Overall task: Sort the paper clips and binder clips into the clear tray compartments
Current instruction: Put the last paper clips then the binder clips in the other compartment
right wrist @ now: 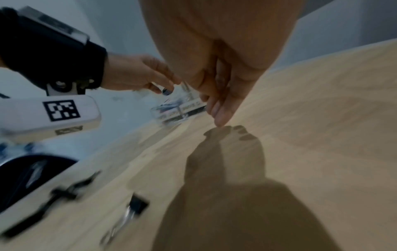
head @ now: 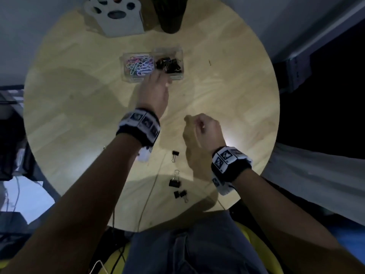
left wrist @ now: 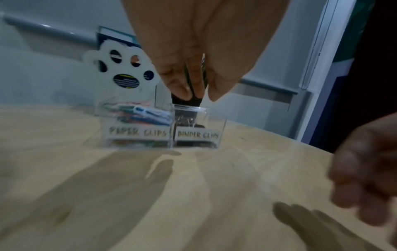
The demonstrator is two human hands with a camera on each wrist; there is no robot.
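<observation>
A clear two-compartment tray [head: 126, 76] sits at the far middle of the round wooden table. Its left part, labelled PAPER CLIPS, holds coloured paper clips [head: 140, 64] [left wrist: 146, 113]. The right part, labelled BINDER CLIPS, holds black binder clips [head: 169, 65]. My left hand [head: 161, 76] [left wrist: 199, 96] is at the tray's near edge and pinches a black binder clip [left wrist: 184, 101] just above the binder compartment. My right hand [head: 194, 121] [right wrist: 217, 112] hovers above the table's middle, fingers loosely curled and holding nothing. Three black binder clips [head: 175, 155] [head: 175, 181] [head: 180, 194] lie near the front edge.
A white paw-shaped holder [head: 114, 14] [left wrist: 120, 73] and a dark pot [head: 170, 14] stand behind the tray. A thin cable [head: 150, 194] crosses the table's front. Bare wood [head: 227, 86] lies right of the tray. My lap is below the table's near edge.
</observation>
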